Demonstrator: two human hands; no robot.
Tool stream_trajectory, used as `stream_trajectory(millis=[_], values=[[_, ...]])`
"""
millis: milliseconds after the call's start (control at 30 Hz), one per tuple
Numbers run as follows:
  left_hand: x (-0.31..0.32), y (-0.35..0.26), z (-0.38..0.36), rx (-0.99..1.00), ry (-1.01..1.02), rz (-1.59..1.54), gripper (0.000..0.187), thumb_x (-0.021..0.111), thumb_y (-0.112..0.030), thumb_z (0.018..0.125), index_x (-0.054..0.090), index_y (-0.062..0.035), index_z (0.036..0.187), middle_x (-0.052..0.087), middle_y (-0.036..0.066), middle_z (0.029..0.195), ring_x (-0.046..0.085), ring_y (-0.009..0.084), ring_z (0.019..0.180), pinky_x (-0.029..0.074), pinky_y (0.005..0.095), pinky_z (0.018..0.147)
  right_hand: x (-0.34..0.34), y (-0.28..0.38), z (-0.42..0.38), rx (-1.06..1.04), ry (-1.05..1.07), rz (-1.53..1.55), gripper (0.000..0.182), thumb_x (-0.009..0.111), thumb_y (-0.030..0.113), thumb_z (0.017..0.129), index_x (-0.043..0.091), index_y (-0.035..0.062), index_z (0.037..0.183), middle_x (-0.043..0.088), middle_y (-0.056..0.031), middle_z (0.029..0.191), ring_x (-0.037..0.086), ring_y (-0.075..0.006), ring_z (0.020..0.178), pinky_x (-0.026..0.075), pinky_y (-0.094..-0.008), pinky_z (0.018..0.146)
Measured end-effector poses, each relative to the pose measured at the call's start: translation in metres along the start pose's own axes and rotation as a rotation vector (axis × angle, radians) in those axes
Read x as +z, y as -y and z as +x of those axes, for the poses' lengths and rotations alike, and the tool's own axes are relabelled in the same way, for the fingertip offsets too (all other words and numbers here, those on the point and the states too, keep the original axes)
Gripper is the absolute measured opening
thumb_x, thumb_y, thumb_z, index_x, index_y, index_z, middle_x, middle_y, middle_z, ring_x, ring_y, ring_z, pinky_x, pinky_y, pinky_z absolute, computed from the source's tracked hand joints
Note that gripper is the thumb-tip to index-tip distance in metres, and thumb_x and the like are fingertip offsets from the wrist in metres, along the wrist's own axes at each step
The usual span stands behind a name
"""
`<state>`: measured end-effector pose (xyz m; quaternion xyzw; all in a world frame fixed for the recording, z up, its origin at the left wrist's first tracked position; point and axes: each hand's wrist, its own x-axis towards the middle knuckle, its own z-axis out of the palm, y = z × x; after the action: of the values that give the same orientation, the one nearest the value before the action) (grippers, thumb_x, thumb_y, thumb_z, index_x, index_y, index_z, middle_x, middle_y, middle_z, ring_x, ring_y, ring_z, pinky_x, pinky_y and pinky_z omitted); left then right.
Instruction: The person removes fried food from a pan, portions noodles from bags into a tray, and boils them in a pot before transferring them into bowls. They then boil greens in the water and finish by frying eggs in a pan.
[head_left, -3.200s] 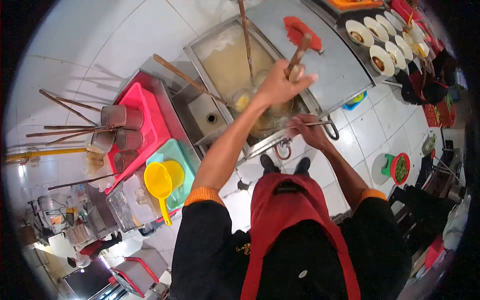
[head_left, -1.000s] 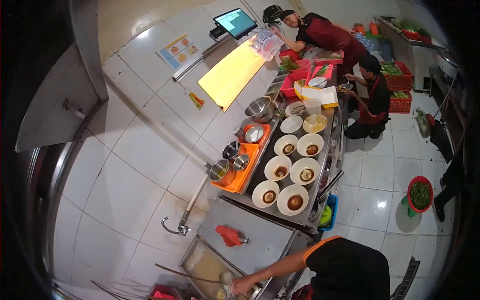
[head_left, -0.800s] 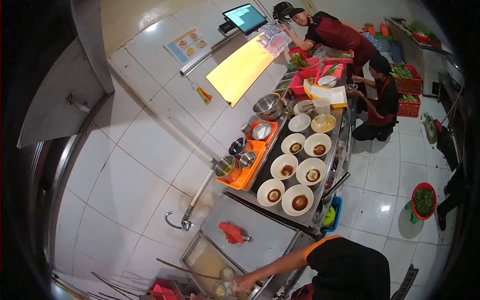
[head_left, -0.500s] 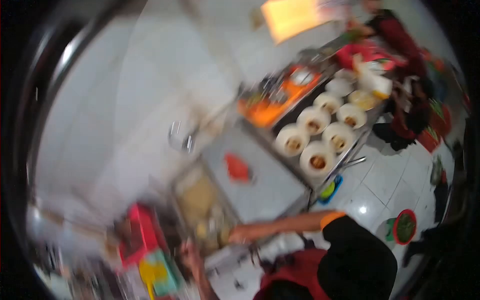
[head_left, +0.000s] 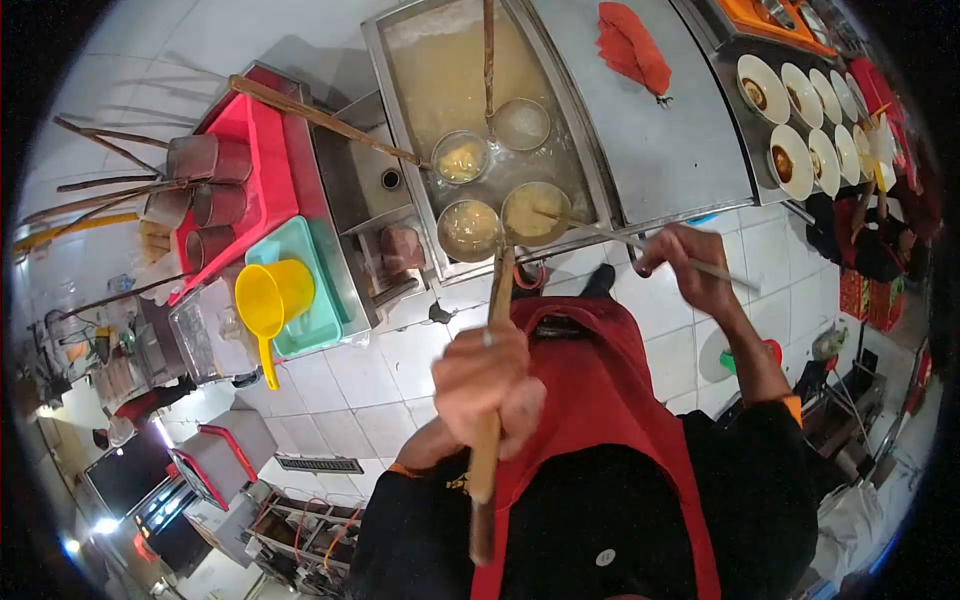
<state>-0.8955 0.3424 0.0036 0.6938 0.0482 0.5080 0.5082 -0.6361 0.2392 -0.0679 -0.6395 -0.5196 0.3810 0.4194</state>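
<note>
My left hand [head_left: 490, 385] is closed around the wooden handles [head_left: 485, 460] of noodle strainers, pointing toward me. At their far end, two round strainer baskets sit side by side at the near edge of a steel vat of cloudy water [head_left: 450, 75]: a left basket [head_left: 468, 230] and a right basket [head_left: 530, 228], with pale noodles in them. My right hand [head_left: 695, 265] grips long chopsticks [head_left: 610, 235], whose tips reach into the right basket. Farther back, another strainer [head_left: 460, 157] holds yellowish noodles, beside a strainer [head_left: 520, 124] whose contents I cannot make out.
Right of the vat is a steel counter [head_left: 670, 140] with a red cloth [head_left: 633, 48]. White bowls [head_left: 790, 162] with brown sauce stand farther right, near another person. On the left are a pink bin [head_left: 265, 150], a teal tray [head_left: 325, 290], a yellow dipper [head_left: 275, 297] and several deep strainers [head_left: 220, 205].
The view has swung so the vat is now higher and the bowls lie at the far right. My left hand now grips strainer handles, and chopsticks show in my right hand.
</note>
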Motion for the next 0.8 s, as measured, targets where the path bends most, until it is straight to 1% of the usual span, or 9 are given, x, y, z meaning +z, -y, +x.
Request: stream_trajectory(millis=[67,267,333,367,400,533,633,700,800], values=[[0.002,-0.007,0.003,-0.035,-0.032,-0.039,0.023,0.062,0.002,0.061,0.042,-0.0027,0.051,0.036,0.008,0.047,0.037,0.0215,0.037,0.027,0.0329,0.037,0.022,0.027,-0.004,-0.066,-0.030,-0.228,0.023,0.052,0.017,0.092,0.060,0.0014,0.077,0.059,-0.0107,0.066,0.062,-0.0246,0.063,0.048,-0.0313,0.058],[-0.012,0.012,-0.001,-0.099,0.125,0.036,0.030,0.063,0.003,0.065,0.038,-0.0055,0.051,0.036,0.006,0.047,0.038,0.0233,0.039,0.029,0.0344,0.039,0.002,0.075,0.016,0.009,-0.058,-0.147,0.031,0.050,0.024,0.092,0.059,0.0025,0.072,0.060,-0.0089,0.065,0.061,-0.0216,0.060,0.049,-0.0325,0.057],[-0.001,0.026,-0.005,-0.115,0.104,0.102,0.031,0.064,0.002,0.065,0.038,-0.0063,0.051,0.036,0.006,0.047,0.039,0.0234,0.039,0.029,0.0345,0.039,0.011,0.054,0.042,-0.327,0.132,-0.171,0.034,0.048,0.029,0.093,0.058,0.0011,0.075,0.057,-0.0113,0.065,0.058,-0.0249,0.059,0.046,-0.0352,0.057],[0.005,0.033,-0.008,-0.140,0.102,0.145,0.031,0.065,0.001,0.065,0.038,-0.0071,0.052,0.035,0.005,0.047,0.039,0.0235,0.040,0.030,0.0345,0.040,0.033,0.049,0.061,-0.128,0.217,-0.254,0.030,0.048,0.026,0.093,0.056,0.0001,0.079,0.053,-0.0142,0.066,0.054,-0.0293,0.059,0.043,-0.0378,0.057],[0.011,0.038,-0.012,-0.135,0.090,0.157,0.031,0.065,0.001,0.065,0.038,-0.0071,0.052,0.035,0.005,0.047,0.039,0.0235,0.040,0.030,0.0345,0.040,0.053,0.026,0.083,-0.326,0.238,-0.342,0.027,0.047,0.023,0.093,0.053,-0.0009,0.082,0.049,-0.0155,0.067,0.049,-0.0335,0.060,0.041,-0.0390,0.057],[0.012,0.039,-0.013,-0.156,0.142,0.100,0.028,0.065,0.000,0.064,0.040,-0.0067,0.054,0.037,0.006,0.049,0.038,0.0238,0.040,0.030,0.0344,0.042,0.078,-0.011,0.121,-0.096,0.338,0.088,0.026,0.048,0.020,0.091,0.054,-0.0011,0.076,0.054,-0.0101,0.062,0.056,-0.0180,0.057,0.045,-0.0324,0.055],[0.007,0.040,-0.008,-0.151,0.134,0.134,0.027,0.065,0.002,0.065,0.041,-0.0061,0.055,0.037,0.007,0.049,0.037,0.0247,0.040,0.031,0.0338,0.042,0.074,-0.014,0.126,-0.178,0.351,-0.069,0.021,0.050,0.011,0.089,0.056,-0.0024,0.074,0.061,-0.0053,0.066,0.059,-0.0104,0.060,0.048,-0.0254,0.055],[-0.003,0.052,0.002,-0.171,-0.005,0.271,0.025,0.064,0.002,0.066,0.043,-0.0049,0.055,0.039,0.008,0.050,0.040,0.0256,0.042,0.033,0.0341,0.043,0.064,-0.001,0.120,-0.041,0.302,-0.011,0.021,0.049,0.011,0.090,0.058,-0.0023,0.077,0.061,-0.0050,0.066,0.060,-0.0104,0.062,0.049,-0.0249,0.056],[-0.051,0.091,0.020,-0.073,-0.495,0.534,0.027,0.064,0.001,0.067,0.047,-0.0025,0.087,0.054,0.012,0.081,0.052,0.0221,0.068,0.042,0.0325,0.062,0.039,0.025,0.126,-0.017,0.176,0.310,0.022,0.047,0.012,0.092,0.061,-0.0033,0.086,0.061,-0.0050,0.068,0.062,-0.0105,0.065,0.049,-0.0234,0.056]])
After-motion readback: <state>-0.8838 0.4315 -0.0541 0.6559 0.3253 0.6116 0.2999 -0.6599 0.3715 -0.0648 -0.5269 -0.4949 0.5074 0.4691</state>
